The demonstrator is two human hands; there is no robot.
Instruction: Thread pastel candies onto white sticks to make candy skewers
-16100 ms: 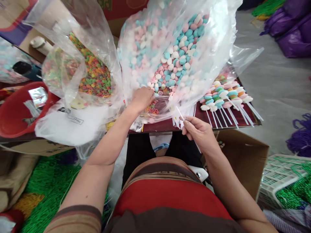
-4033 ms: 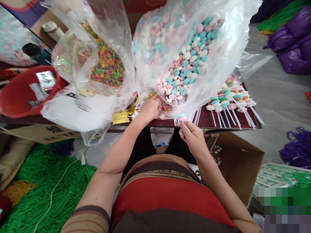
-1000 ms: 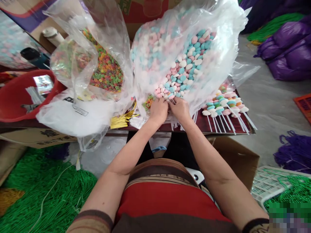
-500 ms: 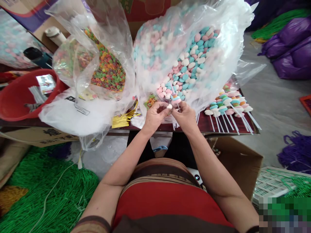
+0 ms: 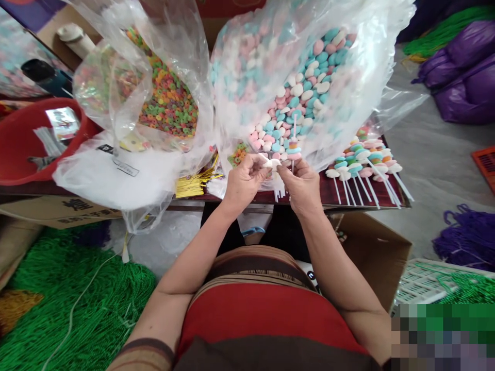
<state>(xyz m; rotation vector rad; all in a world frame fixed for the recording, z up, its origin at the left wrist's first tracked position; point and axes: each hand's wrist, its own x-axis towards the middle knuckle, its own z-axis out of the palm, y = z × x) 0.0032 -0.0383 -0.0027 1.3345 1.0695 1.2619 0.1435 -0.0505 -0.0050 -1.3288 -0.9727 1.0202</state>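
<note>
My left hand (image 5: 246, 181) pinches a white candy (image 5: 266, 162) at the table's front edge. Close to its right, my right hand (image 5: 302, 185) is closed on a stick (image 5: 295, 126) threaded with pink, orange and blue candies, and its fingertips also touch a white piece. The stick stands nearly upright. Behind both hands lies an open clear bag of pink, blue and white candies (image 5: 296, 121). Finished-looking candy sticks (image 5: 361, 159) lie in a pile to the right, white ends toward me. Small ring candies (image 5: 237, 153) sit just behind my left hand.
A clear bag of colourful ring candies (image 5: 170, 103) stands at the left, beside a red basin (image 5: 73, 154). Gold twist ties (image 5: 191, 185) lie left of my hands. A cardboard box (image 5: 371, 252) and a white crate (image 5: 417, 286) are below right.
My hands have moved slightly apart. The candy stick has tipped more upright and shifted right with my right hand. More white candy shows between my fingers.
</note>
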